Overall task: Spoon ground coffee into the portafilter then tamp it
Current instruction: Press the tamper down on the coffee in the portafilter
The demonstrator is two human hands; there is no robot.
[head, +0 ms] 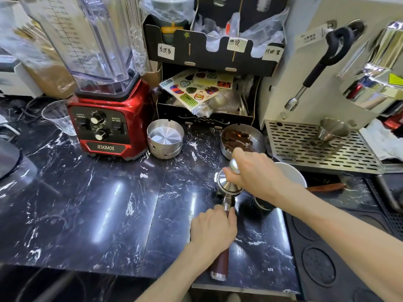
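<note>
Portafilter (pixel 226 188) lies on the dark marble surface (pixel 109 203), its long axis running near to far: basket at the far end, wooden handle toward the person. Directly above the basket, the steel tamper (pixel 231 173) sits in it, right hand (pixel 257 173) clamped on its knob. Left hand (pixel 214 227) is closed round the handle. Ground coffee dish (pixel 239 141) stands just beyond.

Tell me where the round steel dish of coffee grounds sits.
The round steel dish of coffee grounds sits right of centre on the marble counter, just behind the right hand, beside the perforated drip tray.
</note>
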